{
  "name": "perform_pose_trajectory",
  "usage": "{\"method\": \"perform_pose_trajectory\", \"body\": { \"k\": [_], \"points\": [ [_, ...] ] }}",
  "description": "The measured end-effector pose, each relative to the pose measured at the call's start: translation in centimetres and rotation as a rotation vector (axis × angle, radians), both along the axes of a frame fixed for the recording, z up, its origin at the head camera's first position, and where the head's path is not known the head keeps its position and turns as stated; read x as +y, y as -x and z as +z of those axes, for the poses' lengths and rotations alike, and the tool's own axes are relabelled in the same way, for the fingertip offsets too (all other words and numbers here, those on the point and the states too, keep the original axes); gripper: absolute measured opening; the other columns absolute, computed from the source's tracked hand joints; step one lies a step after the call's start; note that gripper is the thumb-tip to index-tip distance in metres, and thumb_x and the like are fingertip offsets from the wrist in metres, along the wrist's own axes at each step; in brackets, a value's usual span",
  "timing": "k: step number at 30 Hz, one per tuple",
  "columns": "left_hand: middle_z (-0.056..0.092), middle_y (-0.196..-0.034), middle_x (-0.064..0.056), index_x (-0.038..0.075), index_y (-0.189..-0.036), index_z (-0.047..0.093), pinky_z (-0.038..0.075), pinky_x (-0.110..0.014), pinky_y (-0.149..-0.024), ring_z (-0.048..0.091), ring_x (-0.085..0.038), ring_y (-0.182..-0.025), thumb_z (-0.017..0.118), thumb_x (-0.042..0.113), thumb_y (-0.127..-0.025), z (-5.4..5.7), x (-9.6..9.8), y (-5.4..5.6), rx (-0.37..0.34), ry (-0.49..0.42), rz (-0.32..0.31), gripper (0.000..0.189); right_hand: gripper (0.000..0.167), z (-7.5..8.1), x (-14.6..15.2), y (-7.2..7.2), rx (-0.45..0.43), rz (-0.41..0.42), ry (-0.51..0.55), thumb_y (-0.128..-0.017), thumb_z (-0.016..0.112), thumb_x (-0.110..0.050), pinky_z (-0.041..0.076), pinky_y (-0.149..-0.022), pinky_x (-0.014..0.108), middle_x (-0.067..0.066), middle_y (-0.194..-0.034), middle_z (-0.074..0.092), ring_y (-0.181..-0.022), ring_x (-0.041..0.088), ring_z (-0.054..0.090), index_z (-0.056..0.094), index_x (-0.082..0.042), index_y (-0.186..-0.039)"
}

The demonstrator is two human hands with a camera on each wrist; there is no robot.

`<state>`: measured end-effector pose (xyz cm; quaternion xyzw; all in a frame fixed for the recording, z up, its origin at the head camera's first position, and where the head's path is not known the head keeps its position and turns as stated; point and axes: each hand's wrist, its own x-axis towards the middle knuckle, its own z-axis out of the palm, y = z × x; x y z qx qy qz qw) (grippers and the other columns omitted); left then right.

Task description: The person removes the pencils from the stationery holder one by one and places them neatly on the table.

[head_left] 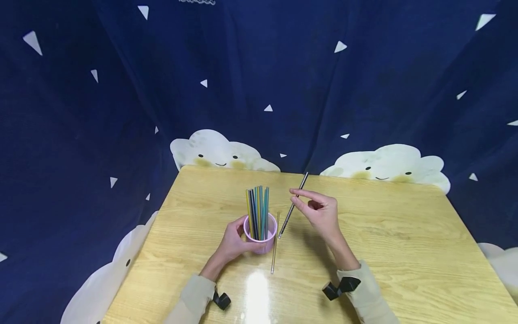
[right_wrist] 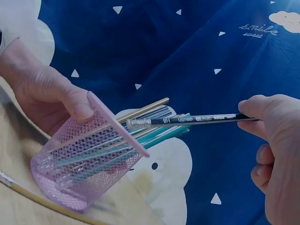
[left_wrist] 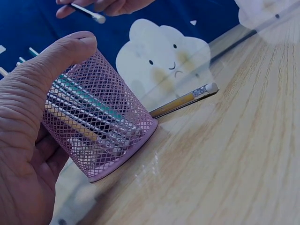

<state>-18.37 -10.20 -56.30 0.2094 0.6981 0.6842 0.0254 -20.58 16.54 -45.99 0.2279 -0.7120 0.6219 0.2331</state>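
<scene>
My left hand (head_left: 234, 243) grips a pink mesh pencil cup (left_wrist: 119, 103) around its side, thumb near the rim. Several pencils (head_left: 257, 211) in yellow, teal and dark colours stand inside, leaning toward the left of the cup in the head view. Between thumb and forefinger, my right hand (head_left: 321, 211) pinches a black pencil (right_wrist: 201, 120) near its upper part. That pencil slants in the air to the right of the cup, its white eraser end low and close to the rim. A single yellow pencil (head_left: 275, 245) lies on the table just right of the cup.
The wooden table (head_left: 404, 243) stretches away to the right of my hands. Behind it hangs a dark blue cloth (head_left: 243, 58) with white triangles and smiling clouds. A black strap camera (head_left: 341, 288) sits on the right wrist, with another (head_left: 221, 300) on the left.
</scene>
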Motion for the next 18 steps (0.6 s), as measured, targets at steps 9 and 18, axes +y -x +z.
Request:
{"method": "perform_pose_trajectory", "body": {
  "k": [9,18],
  "points": [
    [0.071,-0.129,-0.014,0.002,-0.139,0.063,0.053,-0.029,-0.106,0.068,-0.021,-0.116,0.095,0.0,-0.065,-0.2,0.1,0.0,0.004,0.002,0.008,0.08,0.019,-1.6,1.1,-0.8,-0.116,-0.003,-0.05,-0.087,0.077,0.01,0.019,-0.039,0.026,0.028,-0.1,0.076,-0.046,0.005,0.026,0.079,0.006,-0.106],
    [0.071,-0.129,-0.014,0.004,-0.139,0.063,0.053,-0.029,-0.106,0.068,-0.023,-0.116,0.095,0.001,-0.066,-0.1,0.0,0.0,-0.001,-0.003,0.006,0.08,0.016,-3.4,2.5,-1.2,-0.268,0.054,-0.198,-0.094,0.078,-0.008,0.028,-0.04,0.021,0.014,-0.104,0.08,-0.049,0.0,0.033,0.082,-0.005,-0.109]
  ]
}}
